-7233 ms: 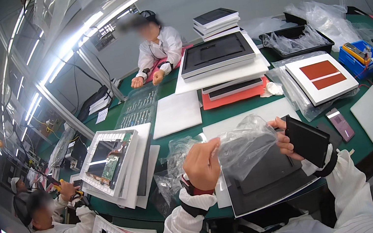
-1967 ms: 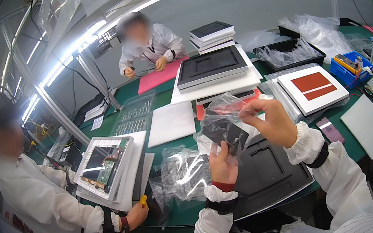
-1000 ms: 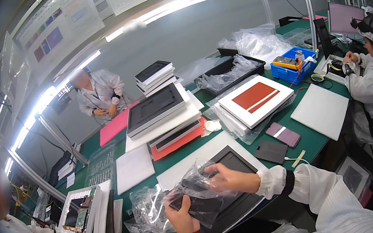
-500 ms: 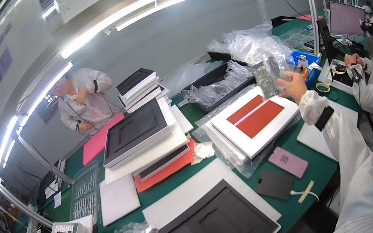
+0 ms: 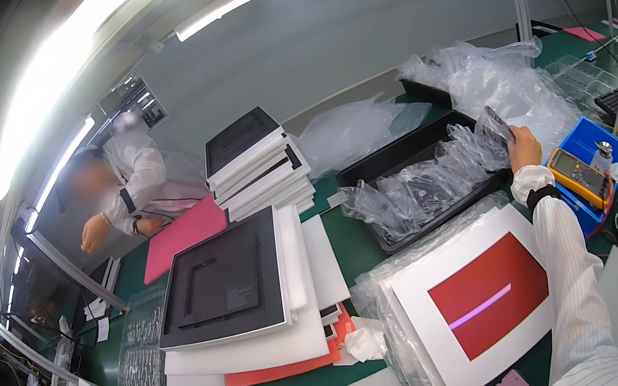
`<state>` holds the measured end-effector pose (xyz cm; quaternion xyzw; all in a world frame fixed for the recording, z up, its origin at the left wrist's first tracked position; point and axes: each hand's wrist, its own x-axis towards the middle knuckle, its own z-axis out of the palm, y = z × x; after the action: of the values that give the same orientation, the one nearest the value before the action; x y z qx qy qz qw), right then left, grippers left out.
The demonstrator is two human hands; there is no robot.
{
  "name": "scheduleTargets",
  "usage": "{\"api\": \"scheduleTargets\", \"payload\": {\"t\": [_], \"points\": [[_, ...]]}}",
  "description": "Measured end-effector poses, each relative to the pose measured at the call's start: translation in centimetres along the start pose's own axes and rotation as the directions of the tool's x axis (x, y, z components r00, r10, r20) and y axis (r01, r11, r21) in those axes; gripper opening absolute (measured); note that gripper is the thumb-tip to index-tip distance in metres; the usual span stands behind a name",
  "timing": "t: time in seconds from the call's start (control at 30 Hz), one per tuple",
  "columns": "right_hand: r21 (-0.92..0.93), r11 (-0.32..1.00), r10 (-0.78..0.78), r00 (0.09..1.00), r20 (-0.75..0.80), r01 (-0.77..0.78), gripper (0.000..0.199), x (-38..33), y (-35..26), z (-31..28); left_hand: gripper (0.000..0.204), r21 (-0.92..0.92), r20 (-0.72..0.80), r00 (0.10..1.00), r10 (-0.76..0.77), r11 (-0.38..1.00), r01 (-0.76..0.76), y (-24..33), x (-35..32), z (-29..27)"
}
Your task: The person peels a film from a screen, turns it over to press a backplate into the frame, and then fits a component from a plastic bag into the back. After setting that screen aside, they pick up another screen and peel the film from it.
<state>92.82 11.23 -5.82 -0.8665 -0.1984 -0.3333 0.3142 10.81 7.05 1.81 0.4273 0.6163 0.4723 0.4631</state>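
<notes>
At the right end of a long black tray [image 5: 388, 243], my right hand [image 5: 526, 148] is closed on a crumpled clear plastic bag [image 5: 494, 129]. More crumpled plastic bags [image 5: 417, 194] lie in that tray beside it. My right forearm reaches over the right edge of a white-framed panel [image 5: 417, 290] with a red middle and a pale purple bar, which rests on plastic wrapping. My left hand is out of view.
Left of the tray stand a stack of black-and-white frames [image 5: 261, 181] and a large black framed panel [image 5: 218, 287] on white foam sheets. A blue bin [image 5: 576, 137] holds a yellow multimeter [image 5: 577, 177]. Another person [image 5: 147, 168] stands beyond a pink sheet [image 5: 184, 236].
My right hand has gone forward to the black tray with the bag. My left hand has dropped out of view. The view has shifted, so the near black frame is almost cut off.
</notes>
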Motion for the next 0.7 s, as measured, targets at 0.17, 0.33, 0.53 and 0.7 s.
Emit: {"api": "scheduleTargets", "payload": {"t": [0.17, 0.33, 0.53, 0.7], "points": [[-0.093, 0.995, -0.024, 0.99, 0.139, 0.038, 0.019, 0.3, 2.4, 6.2, 0.031, 0.087, -0.092, 0.993, -0.072, 0.993, 0.08, 1.1, -0.2, 2.0], [0.25, 0.964, -0.178, 0.911, 0.373, 0.086, 0.041, -0.1, 2.0, 8.9, 0.034, 0.083, -0.127, 0.983, -0.13, 0.987, 0.141, 1.9, 0.1, 2.5], [0.278, 0.936, -0.291, 0.923, 0.253, 0.218, 0.033, 3.7, 7.4, 5.1, 0.016, 0.034, 0.123, 0.992, -0.016, 0.999, 0.012, 1.7, 4.6, 2.9], [0.435, 0.865, -0.386, 0.884, 0.263, 0.248, 0.028, -1.2, -0.3, -2.0, 0.015, -0.009, 0.202, 0.979, 0.029, 1.0, -0.028, -0.3, 5.2, -2.5]]}}
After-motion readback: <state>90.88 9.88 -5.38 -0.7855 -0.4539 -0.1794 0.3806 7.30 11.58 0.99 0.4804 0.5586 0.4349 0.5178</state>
